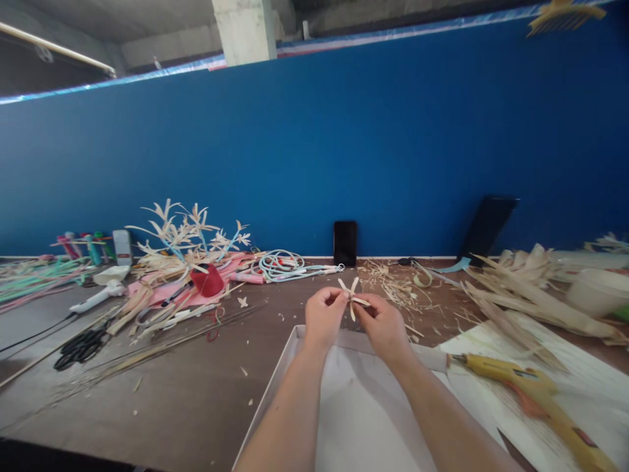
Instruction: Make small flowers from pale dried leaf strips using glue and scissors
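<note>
A small pale flower of narrow petals [353,300] is held between both hands, above the far edge of a white box [361,400]. My left hand [325,313] pinches it from the left, thumb and fingertips together. From the right, my right hand [384,321] grips one of its petals between thumb and fingers. The petals spread out like a star, and the fingertips hide part of its centre.
At right lie a yellow glue gun [521,380], papers [565,406] and dried husks [535,295]. A black phone [345,243] leans on the blue partition [295,157]. At left are black scissors [83,344], a red cone [207,280], flower stems [184,236] and a white corded tool [98,296].
</note>
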`<move>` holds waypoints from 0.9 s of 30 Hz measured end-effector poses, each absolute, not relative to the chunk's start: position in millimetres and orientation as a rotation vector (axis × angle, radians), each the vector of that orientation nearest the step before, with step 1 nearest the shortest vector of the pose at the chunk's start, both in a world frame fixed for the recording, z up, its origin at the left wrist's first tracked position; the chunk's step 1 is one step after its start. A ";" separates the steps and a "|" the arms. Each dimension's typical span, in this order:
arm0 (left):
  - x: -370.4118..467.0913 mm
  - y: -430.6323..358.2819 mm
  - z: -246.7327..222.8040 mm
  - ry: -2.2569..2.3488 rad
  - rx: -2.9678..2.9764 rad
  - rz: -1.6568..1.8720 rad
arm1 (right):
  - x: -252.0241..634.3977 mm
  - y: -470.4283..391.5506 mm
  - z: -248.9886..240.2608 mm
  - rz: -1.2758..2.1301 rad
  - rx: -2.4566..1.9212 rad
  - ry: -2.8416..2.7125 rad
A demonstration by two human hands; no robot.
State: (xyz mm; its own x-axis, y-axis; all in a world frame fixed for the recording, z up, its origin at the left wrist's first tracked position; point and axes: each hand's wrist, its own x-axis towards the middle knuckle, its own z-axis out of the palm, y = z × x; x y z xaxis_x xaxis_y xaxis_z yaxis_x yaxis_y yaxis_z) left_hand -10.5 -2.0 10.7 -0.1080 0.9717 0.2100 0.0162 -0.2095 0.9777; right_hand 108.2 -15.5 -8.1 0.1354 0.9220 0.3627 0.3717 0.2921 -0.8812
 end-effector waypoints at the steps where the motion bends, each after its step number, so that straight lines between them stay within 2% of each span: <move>1: -10.4 -2.0 10.5 1.189 1.318 1.441 | 108.1 -16.1 -7.1 0.628 -1.275 -1.446; 27: -12.2 -2.4 10.6 1.339 1.324 1.469 | 105.0 -18.2 -5.9 0.538 -1.250 -1.467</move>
State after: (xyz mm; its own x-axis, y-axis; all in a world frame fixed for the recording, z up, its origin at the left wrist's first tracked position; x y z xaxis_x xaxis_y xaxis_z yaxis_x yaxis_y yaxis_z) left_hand -12.2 -2.4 10.6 -0.1976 0.9584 0.2061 0.1169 -0.1857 0.9756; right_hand 105.0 -18.2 -5.9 0.1362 0.8933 0.4284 0.4042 0.3447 -0.8473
